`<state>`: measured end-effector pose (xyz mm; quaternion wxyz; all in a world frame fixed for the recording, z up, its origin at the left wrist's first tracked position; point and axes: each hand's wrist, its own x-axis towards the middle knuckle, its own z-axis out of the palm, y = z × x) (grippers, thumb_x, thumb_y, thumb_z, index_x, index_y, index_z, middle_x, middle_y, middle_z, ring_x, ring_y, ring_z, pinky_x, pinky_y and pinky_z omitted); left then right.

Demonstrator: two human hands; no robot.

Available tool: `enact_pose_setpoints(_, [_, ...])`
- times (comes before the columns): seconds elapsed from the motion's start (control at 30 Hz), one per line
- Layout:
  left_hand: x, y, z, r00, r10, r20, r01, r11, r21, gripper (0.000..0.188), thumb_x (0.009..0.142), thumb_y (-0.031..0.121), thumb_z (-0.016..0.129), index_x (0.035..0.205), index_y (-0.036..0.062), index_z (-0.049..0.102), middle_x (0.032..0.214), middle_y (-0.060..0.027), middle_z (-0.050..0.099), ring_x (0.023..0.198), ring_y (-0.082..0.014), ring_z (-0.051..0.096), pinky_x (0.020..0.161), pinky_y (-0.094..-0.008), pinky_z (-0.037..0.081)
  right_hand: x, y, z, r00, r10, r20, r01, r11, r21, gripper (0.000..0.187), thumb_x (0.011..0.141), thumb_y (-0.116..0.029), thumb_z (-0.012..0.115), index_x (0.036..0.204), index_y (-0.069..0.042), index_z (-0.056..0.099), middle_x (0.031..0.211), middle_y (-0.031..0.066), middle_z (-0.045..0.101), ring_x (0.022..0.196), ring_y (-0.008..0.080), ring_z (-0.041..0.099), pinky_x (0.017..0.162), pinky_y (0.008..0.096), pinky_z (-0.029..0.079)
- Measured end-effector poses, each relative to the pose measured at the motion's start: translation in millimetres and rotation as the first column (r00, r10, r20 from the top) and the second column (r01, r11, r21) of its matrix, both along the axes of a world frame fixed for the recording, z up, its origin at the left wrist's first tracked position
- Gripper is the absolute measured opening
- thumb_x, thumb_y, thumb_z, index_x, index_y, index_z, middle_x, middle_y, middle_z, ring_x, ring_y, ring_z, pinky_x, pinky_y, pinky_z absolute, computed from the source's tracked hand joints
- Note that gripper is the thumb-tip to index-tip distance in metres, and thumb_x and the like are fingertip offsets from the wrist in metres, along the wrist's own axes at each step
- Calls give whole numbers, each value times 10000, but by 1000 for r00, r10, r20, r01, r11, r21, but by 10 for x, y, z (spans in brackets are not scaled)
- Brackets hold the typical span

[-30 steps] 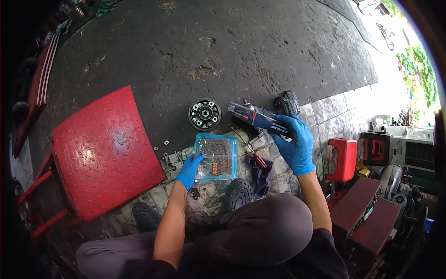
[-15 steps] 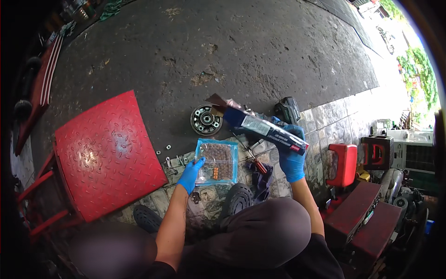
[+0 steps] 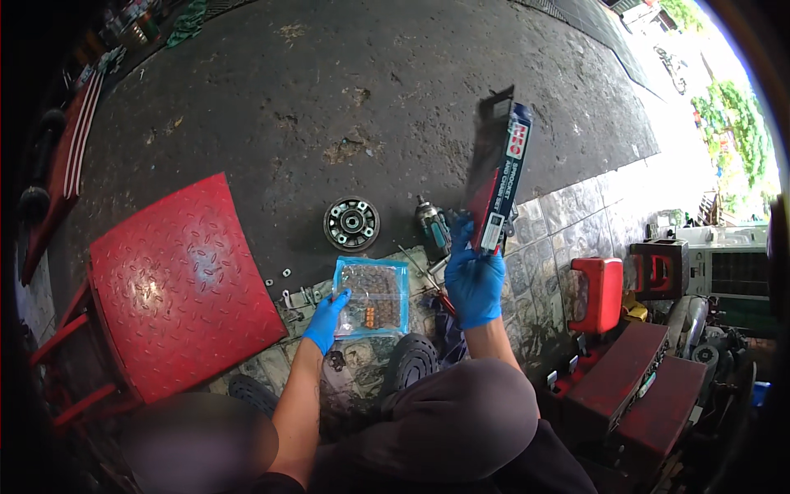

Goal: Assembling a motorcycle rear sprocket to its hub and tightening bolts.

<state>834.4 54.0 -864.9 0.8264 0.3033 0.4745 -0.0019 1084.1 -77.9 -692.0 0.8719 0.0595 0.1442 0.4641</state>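
Note:
Both hands wear blue gloves. My left hand [image 3: 327, 319] grips the left edge of a clear plastic bag with a blue border [image 3: 403, 300], which has a coiled chain inside and a few orange links showing through. On the right, my right hand [image 3: 477, 284] is wrapped round the lower end of a flat dark cardboard box [image 3: 504, 185]. The box stands upright with its top flap open; whether anything is inside cannot be seen. A round metal hub [image 3: 352, 223] lies on the ground beyond the bag. Beside it rests a teal and black power drill [image 3: 432, 224], partly behind the box.
Small metal parts [image 3: 304, 296] lie left of the bag. A screwdriver [image 3: 444, 303] and dark cloth [image 3: 451, 333] are near my right wrist. A red metal ramp-like stand [image 3: 181, 284] fills the left. A red stool [image 3: 598, 295] and dark red drawers [image 3: 613, 370] stand right.
My right hand has turned the box from lying slantwise to upright, its open end now pointing away from me. The power drill shows more. My left hand keeps hold of the bag.

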Motion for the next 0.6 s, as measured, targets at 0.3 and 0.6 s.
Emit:
enact_pose_setpoints(0.3, [-34, 6, -111, 997, 50, 64, -47, 998, -36, 400, 973, 354, 631, 1224, 43, 649, 1091, -110, 703, 890, -196, 672, 763, -315, 556, 47, 127, 176, 1000, -24, -8, 19, 930, -366, 339, 986, -143, 554, 1299, -11, 557, 1183, 179, 650, 914, 195, 682, 564, 199, 542])
enact_pose_setpoints(0.6, [-16, 14, -284, 993, 93, 67, -78, 976, -204, 594, 1013, 556, 463, 1378, 99, 570, 1304, -111, 658, 1037, -239, 679, 854, -377, 556, 326, 166, 263, 940, 334, 69, -300, 906, -297, 332, 986, -237, 568, 1222, -9, 618, 1024, 149, 688, 533, 61, 440, 404, 166, 342])
